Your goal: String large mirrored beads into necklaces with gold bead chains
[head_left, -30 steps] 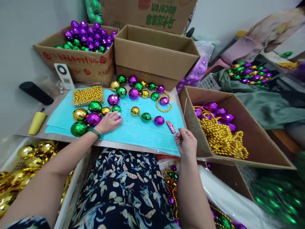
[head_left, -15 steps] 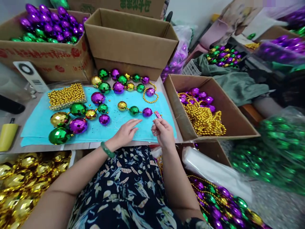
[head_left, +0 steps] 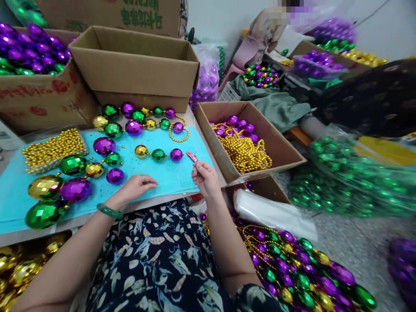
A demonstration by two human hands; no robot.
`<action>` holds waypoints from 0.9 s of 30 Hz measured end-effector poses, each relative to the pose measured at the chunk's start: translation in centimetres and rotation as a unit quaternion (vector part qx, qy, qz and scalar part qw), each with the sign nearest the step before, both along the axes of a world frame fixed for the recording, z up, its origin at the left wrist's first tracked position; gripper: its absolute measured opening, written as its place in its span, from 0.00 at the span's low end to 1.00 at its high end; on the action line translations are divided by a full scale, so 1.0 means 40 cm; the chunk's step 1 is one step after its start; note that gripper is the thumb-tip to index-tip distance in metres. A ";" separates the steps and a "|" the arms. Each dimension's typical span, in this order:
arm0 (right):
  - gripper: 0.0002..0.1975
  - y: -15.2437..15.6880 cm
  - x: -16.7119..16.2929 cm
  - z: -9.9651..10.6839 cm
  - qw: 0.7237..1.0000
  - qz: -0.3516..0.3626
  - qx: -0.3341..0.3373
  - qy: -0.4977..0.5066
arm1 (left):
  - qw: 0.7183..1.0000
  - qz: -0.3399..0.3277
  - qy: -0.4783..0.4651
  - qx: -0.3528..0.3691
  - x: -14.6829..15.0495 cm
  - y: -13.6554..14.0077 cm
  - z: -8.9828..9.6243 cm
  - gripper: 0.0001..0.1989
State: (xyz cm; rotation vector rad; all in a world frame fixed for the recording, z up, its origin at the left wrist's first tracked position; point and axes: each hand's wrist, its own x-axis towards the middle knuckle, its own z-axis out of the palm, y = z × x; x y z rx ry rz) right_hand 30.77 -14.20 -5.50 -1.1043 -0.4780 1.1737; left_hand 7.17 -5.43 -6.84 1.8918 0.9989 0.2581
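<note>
My left hand (head_left: 138,188), with a green bangle (head_left: 109,211) on its wrist, is over the front of the blue cloth (head_left: 169,173). Its thumb and fingertips meet in a pinch; anything between them is too small to make out. My right hand (head_left: 205,177) is closed at the cloth's right edge, pinching the lower end of a small pink-red tag (head_left: 191,156). Just left of the tag lies a short row of faceted beads: gold (head_left: 141,151), green (head_left: 158,154) and purple (head_left: 176,154). Larger beads, including a purple one (head_left: 76,190), lie in a curved strand at left.
Behind the cloth stands a tall carton (head_left: 136,78). A tray of small gold beads (head_left: 53,149) sits at left. An open box (head_left: 276,151) at right holds gold chains and purple beads. Finished-looking strands (head_left: 292,264) and a white plastic roll (head_left: 273,212) lie below right.
The view has turned to the right. My left hand has drawn away from my right hand, its fingers coming together from a spread pose. My right hand stays closed by the tag.
</note>
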 end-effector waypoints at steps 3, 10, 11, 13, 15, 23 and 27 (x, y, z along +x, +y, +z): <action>0.15 -0.004 0.029 0.004 1.000 -0.024 0.003 -0.001 | 0.999 0.008 0.039 0.016 -0.027 0.018 -0.017 0.13; 0.16 -0.021 0.137 -0.004 0.992 -0.119 -0.002 -0.037 | 0.981 0.111 0.099 0.121 -0.079 0.060 -0.037 0.19; 0.16 -0.022 0.147 -0.009 0.991 -0.127 -0.003 -0.041 | 0.978 0.112 0.114 0.137 -0.082 0.060 -0.040 0.19; 0.16 -0.022 0.160 -0.017 0.990 -0.135 -0.006 -0.047 | 0.969 0.100 0.146 0.173 -0.083 0.057 -0.047 0.19; 0.15 -0.020 0.162 -0.021 0.989 -0.137 -0.007 -0.051 | 0.953 0.093 0.182 0.225 -0.080 0.049 -0.051 0.19; 0.15 0.005 0.068 -0.007 0.997 -0.067 -0.002 -0.031 | 0.899 0.124 0.034 0.419 0.015 -0.056 0.056 0.21; 0.14 0.027 -0.024 0.000 1.000 0.013 0.007 -0.004 | 0.965 0.117 -0.178 0.152 0.112 -0.108 0.077 0.17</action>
